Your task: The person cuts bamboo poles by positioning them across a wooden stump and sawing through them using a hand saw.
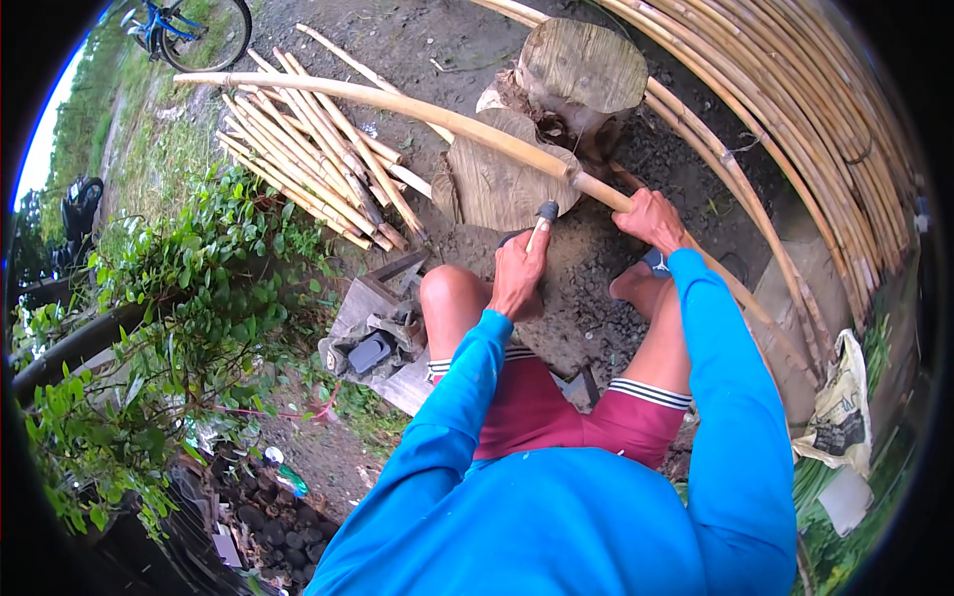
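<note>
A long bamboo pole [427, 111] lies across the lower wooden stump [487, 197] and runs from the upper left down past my right side. My right hand [652, 221] is closed around it, just right of the stump. In front of the stump's near edge, my left hand [519, 270] grips a short tool [544, 221] with a pale handle and a dark, blunt end. The rest of that tool is hidden by the hand, so its kind is unclear. The tool's dark end is below the pole in the picture, with a gap between them.
A taller stump [581, 66] stands behind the lower one. Cut bamboo pieces [308, 149] lie heaped at left, and long bamboo poles [795, 109] line the right. Leafy plants [199, 258], a bicycle [199, 30] and a pale sack [840, 407] are also around me.
</note>
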`<state>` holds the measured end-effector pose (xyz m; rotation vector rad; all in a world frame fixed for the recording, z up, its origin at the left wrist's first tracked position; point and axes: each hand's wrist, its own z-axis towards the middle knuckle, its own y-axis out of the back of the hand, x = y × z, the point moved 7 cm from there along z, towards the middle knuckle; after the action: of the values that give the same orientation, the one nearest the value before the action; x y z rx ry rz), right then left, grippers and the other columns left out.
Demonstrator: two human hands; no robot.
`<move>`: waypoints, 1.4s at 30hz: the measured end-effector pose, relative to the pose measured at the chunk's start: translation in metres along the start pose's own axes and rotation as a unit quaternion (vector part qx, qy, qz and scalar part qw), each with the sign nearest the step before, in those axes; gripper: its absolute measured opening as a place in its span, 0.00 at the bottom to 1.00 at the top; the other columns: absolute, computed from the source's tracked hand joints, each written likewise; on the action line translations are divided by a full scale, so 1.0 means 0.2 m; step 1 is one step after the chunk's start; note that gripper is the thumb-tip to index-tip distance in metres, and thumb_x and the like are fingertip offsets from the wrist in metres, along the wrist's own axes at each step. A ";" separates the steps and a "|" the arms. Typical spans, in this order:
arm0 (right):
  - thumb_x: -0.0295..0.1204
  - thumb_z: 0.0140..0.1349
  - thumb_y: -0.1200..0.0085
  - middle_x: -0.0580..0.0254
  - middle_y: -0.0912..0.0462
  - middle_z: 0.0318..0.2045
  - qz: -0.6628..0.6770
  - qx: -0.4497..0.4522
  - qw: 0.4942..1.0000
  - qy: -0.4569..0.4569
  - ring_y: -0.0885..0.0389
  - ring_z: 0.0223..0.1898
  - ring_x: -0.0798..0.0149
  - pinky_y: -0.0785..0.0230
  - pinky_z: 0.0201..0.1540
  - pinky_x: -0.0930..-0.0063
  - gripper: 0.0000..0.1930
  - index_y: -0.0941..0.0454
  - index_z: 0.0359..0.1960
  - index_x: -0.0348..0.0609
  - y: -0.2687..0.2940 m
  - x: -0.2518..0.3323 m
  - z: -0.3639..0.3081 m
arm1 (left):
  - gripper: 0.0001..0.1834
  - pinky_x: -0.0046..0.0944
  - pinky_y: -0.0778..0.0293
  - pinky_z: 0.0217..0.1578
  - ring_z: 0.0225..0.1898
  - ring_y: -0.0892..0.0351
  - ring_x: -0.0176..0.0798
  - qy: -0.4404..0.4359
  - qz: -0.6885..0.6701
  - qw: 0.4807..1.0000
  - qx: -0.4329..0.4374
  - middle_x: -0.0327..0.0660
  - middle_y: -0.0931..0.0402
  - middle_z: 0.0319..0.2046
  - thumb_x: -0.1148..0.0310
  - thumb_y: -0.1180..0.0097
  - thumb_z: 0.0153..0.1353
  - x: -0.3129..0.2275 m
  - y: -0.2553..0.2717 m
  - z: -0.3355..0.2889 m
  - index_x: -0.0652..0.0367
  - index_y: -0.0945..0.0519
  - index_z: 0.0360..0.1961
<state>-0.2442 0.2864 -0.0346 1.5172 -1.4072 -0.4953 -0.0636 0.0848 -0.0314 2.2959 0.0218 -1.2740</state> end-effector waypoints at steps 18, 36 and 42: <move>0.42 0.53 0.40 0.33 0.13 0.37 -0.008 -0.078 0.997 -0.006 0.14 0.43 0.33 0.19 0.51 0.47 0.18 0.10 0.39 0.43 -0.02 0.02 -0.06 | 0.19 0.46 0.30 0.29 0.24 0.27 0.45 -0.169 0.037 0.983 -0.059 0.49 0.27 0.22 0.56 0.43 0.71 -0.31 0.31 -0.26 0.64 0.24 0.34; 0.44 0.48 0.42 0.33 0.13 0.38 -0.091 -0.006 0.995 0.048 0.13 0.41 0.32 0.22 0.47 0.46 0.26 0.13 0.42 0.35 0.30 0.43 0.29 | 0.14 0.46 0.25 0.30 0.24 0.20 0.43 -0.102 -0.045 0.980 -0.163 0.48 0.22 0.23 0.59 0.44 0.73 0.11 0.53 -0.40 0.62 0.21 0.42; 0.45 0.45 0.42 0.50 0.20 0.22 0.009 0.202 0.978 0.056 0.21 0.23 0.56 0.34 0.26 0.59 0.21 0.18 0.27 0.34 0.19 0.47 0.42 | 0.15 0.48 0.25 0.31 0.26 0.16 0.47 -0.111 -0.058 0.978 -0.166 0.50 0.20 0.24 0.58 0.44 0.73 0.01 0.49 -0.26 0.63 0.22 0.41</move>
<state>-0.3105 0.1747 -0.0109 1.8216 -1.4910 -0.1093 0.0028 0.0216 0.0299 1.8845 0.2740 -1.4581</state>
